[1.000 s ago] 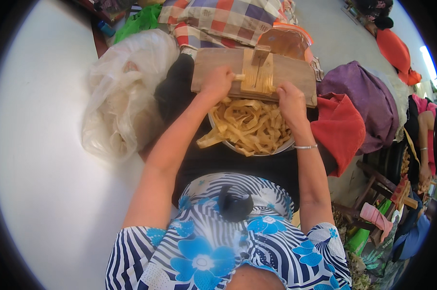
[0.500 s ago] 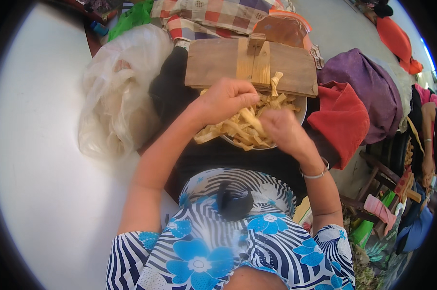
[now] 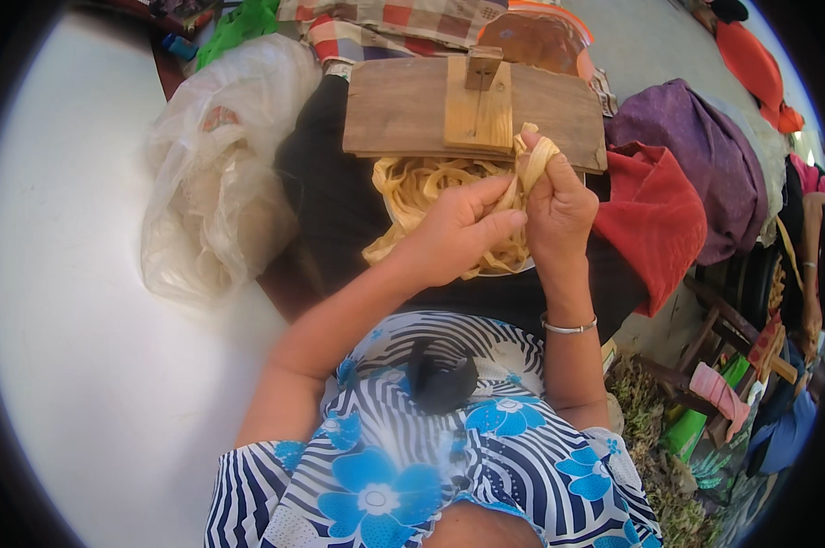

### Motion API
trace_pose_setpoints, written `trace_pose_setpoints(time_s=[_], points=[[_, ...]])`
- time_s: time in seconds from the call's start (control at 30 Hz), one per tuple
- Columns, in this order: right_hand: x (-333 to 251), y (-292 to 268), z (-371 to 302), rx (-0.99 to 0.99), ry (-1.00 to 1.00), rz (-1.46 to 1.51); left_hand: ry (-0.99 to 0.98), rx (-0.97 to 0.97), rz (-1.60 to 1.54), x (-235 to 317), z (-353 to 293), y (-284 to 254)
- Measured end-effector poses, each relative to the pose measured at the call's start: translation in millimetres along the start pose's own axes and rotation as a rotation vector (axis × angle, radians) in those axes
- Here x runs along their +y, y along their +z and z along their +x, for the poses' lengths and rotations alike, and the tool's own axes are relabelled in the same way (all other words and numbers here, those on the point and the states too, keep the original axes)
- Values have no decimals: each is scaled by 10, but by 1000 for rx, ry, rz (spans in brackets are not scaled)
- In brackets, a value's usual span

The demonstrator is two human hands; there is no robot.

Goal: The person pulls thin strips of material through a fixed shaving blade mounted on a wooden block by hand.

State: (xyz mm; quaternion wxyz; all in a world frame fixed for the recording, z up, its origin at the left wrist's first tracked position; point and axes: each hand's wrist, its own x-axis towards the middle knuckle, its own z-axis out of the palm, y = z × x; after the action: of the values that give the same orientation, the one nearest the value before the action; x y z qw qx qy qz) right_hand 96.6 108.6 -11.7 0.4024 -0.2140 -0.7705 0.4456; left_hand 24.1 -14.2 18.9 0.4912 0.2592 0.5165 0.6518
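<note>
Pale tan strips, flat and ribbon-like as dried leaf or straw, lie in a loose heap [image 3: 417, 187] in a light-rimmed bowl on my lap. My right hand [image 3: 561, 205] is closed on a folded strip [image 3: 540, 157] that stands up between its thumb and fingers. Close beside it, my left hand [image 3: 467, 224] pinches the lower part of the same strip. A wooden board [image 3: 389, 110] lies across the far side of the bowl. On its middle is a lighter wood piece with an upright block [image 3: 483, 68]. Most of the bowl is hidden by strips and hands.
A clear plastic bag [image 3: 216, 173] sits at the left on a pale surface [image 3: 74, 228]. Red cloth [image 3: 654, 219] and a purple bundle [image 3: 695, 164] lie at the right. Checked cloth [image 3: 376, 27] is beyond the board. Another person's arm [image 3: 810, 265] shows at the far right.
My right hand has risen toward the board with the strip and turned upright. My left hand has moved right and down, next to it. The strip that stood by the board's edge is now in hand.
</note>
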Motion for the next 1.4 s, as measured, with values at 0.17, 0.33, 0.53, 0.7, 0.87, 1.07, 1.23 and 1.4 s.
trace_pose_setpoints(time_s=[0.17, 0.33, 0.53, 0.7, 0.87, 1.07, 1.23, 1.4], points=[[71, 8, -90, -43, -236, -410, -128, 177, -149, -220, -12, 55], [57, -125, -260, -212, -216, -403, 74, 234, 404, -471, -148, -167], [143, -146, -615, -510, 657, 522, 504, 152, 1235, -351, -218, -248], [111, -136, -580, -434, 920, 1100, 549, 141, 1048, -365, -63, -156], [190, -58, -523, -305, 570, 668, 402, 104, 984, -147, -25, -45], [87, -78, -465, -147, 208, 171, 106, 243, 784, -388, 140, -138], [144, -95, -408, 95, 362, 496, -330, 210, 101, -338, -102, -198], [225, -257, -308, -147, 542, 572, 97, 233, 634, -401, -278, -430]])
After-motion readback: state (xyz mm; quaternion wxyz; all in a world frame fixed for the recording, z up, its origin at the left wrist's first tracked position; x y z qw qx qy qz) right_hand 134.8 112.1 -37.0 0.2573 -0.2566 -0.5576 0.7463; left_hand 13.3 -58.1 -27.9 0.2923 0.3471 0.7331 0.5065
